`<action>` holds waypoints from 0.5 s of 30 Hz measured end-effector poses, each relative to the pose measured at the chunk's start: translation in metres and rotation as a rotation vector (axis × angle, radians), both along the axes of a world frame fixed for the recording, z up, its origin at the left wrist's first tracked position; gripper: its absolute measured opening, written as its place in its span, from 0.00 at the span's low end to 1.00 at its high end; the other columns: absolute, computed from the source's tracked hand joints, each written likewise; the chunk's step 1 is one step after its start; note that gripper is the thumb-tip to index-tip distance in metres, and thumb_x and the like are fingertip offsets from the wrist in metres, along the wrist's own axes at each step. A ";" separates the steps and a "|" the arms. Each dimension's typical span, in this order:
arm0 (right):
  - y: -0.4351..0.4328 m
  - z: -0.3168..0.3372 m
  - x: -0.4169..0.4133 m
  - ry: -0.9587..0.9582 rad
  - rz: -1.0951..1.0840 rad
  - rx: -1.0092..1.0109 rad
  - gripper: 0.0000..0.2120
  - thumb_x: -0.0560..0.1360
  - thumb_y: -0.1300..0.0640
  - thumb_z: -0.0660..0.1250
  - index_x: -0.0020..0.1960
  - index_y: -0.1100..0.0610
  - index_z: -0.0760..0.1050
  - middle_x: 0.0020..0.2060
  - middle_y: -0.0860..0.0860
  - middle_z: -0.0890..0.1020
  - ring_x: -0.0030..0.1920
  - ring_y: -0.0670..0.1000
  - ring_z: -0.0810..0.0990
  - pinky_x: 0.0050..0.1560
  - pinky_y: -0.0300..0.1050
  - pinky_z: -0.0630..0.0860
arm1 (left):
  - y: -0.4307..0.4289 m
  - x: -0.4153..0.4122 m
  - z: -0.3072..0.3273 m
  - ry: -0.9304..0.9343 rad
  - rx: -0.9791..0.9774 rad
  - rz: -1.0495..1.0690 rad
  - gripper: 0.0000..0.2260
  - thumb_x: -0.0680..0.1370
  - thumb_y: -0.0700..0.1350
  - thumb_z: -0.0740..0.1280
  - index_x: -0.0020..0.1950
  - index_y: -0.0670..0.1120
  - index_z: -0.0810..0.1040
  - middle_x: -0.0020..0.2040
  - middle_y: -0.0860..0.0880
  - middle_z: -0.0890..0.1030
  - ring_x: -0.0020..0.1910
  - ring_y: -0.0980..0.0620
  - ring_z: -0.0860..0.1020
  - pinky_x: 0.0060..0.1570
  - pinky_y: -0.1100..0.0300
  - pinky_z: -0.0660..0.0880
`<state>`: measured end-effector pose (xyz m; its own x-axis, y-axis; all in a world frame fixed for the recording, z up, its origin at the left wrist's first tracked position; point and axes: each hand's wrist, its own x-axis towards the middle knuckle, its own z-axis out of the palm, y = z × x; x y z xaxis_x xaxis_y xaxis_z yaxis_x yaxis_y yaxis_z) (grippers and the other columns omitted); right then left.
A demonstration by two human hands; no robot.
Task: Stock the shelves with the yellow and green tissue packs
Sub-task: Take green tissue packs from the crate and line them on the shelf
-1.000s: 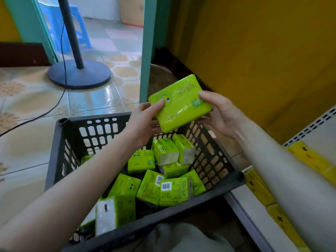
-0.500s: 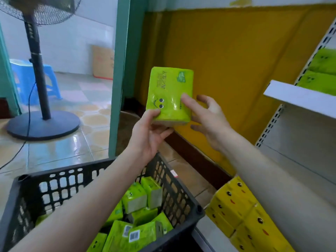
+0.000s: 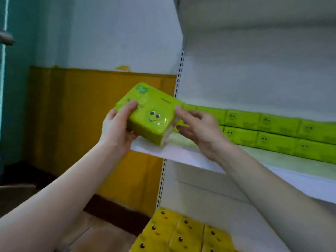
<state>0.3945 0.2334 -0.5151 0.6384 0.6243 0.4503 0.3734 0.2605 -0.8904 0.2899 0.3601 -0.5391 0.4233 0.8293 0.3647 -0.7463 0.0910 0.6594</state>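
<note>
we see the white shelf [image 3: 183, 157] running from the middle out to the right, and we place everything by it. on the shelf, towards its back, the stocked green tissue packs [image 3: 272, 131] stand in two layers, one row on top of the other, faces outward. below the shelf, on the next level down, the yellow tissue packs [image 3: 181, 233] lie side by side with their dotted eyes up. just above the shelf's left front corner, tilted and not resting on it, is the green tissue pack [image 3: 151, 115] with the smiling face turned to us. our left hand [image 3: 116, 130], left of that corner, grips the pack's left end, thumb curled over the top and fingers underneath. our right hand [image 3: 200, 128], over the shelf's front edge, is mostly open, fingers nearly straight, with the fingertips [image 3: 177, 108] touching the pack's right end.
</note>
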 end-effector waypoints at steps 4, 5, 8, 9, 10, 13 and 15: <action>-0.078 0.011 0.057 -0.038 -0.069 -0.104 0.22 0.73 0.49 0.68 0.61 0.61 0.71 0.47 0.56 0.78 0.40 0.51 0.81 0.44 0.39 0.79 | -0.059 0.081 0.028 0.034 0.022 -0.095 0.14 0.76 0.47 0.68 0.58 0.45 0.71 0.48 0.48 0.80 0.41 0.53 0.79 0.27 0.63 0.77; -0.096 0.013 0.070 -0.048 -0.080 -0.106 0.18 0.74 0.51 0.67 0.59 0.61 0.73 0.46 0.56 0.79 0.38 0.51 0.81 0.42 0.39 0.79 | -0.076 0.101 0.032 0.057 0.046 -0.124 0.17 0.76 0.48 0.68 0.62 0.44 0.70 0.52 0.47 0.79 0.44 0.51 0.80 0.28 0.62 0.77; -0.144 0.021 0.104 -0.082 -0.163 -0.124 0.10 0.77 0.53 0.63 0.49 0.60 0.75 0.43 0.59 0.80 0.36 0.51 0.80 0.39 0.37 0.79 | -0.122 0.153 0.038 0.201 0.134 -0.217 0.24 0.76 0.53 0.66 0.68 0.44 0.67 0.61 0.46 0.76 0.54 0.47 0.77 0.38 0.57 0.76; -0.158 0.024 0.115 -0.090 -0.192 -0.157 0.11 0.78 0.52 0.61 0.48 0.60 0.75 0.42 0.59 0.79 0.36 0.51 0.79 0.39 0.37 0.79 | -0.135 0.166 0.040 0.264 0.183 -0.251 0.24 0.76 0.54 0.65 0.68 0.45 0.67 0.61 0.46 0.75 0.54 0.46 0.76 0.41 0.56 0.76; -0.173 0.028 0.125 -0.090 -0.217 -0.201 0.13 0.78 0.50 0.60 0.46 0.60 0.76 0.41 0.59 0.79 0.37 0.52 0.78 0.40 0.38 0.79 | -0.146 0.178 0.041 0.342 0.252 -0.280 0.24 0.76 0.55 0.65 0.67 0.45 0.66 0.61 0.46 0.74 0.55 0.45 0.75 0.44 0.54 0.76; -0.217 0.041 0.155 -0.057 -0.275 -0.333 0.15 0.77 0.49 0.61 0.51 0.60 0.75 0.42 0.60 0.80 0.40 0.56 0.79 0.46 0.43 0.79 | -0.168 0.205 0.046 0.650 0.584 -0.288 0.25 0.75 0.56 0.66 0.67 0.46 0.66 0.61 0.47 0.73 0.55 0.46 0.74 0.52 0.53 0.74; -0.245 0.049 0.175 -0.064 -0.327 -0.427 0.15 0.77 0.53 0.63 0.55 0.64 0.74 0.47 0.61 0.81 0.43 0.57 0.80 0.45 0.42 0.80 | -0.181 0.220 0.049 0.813 0.840 -0.280 0.15 0.77 0.53 0.66 0.57 0.45 0.72 0.56 0.47 0.76 0.52 0.48 0.75 0.50 0.55 0.73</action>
